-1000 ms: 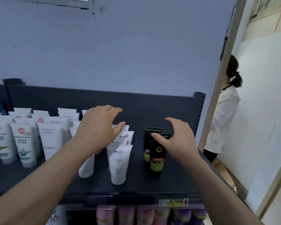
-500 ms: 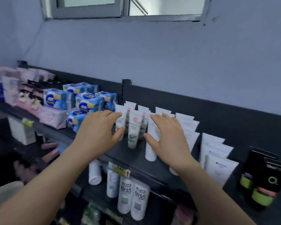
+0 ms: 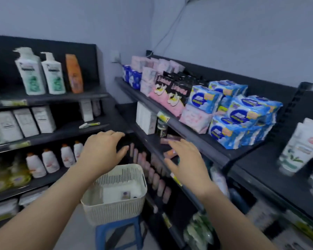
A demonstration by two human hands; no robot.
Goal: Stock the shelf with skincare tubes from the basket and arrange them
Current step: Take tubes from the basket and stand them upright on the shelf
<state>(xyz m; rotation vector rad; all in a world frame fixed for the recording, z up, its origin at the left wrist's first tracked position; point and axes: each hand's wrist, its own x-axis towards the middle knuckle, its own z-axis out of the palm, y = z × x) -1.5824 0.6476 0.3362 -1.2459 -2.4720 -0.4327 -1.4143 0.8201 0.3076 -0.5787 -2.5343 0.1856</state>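
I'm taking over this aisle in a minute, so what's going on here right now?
A person is partway through stocking. Both the left hand and the right hand are held out with loosely spread fingers and hold nothing. They hover above a cream basket that sits on a blue stool. The basket holds a few items, too blurred to name. White tubes stand on the dark shelf at far right.
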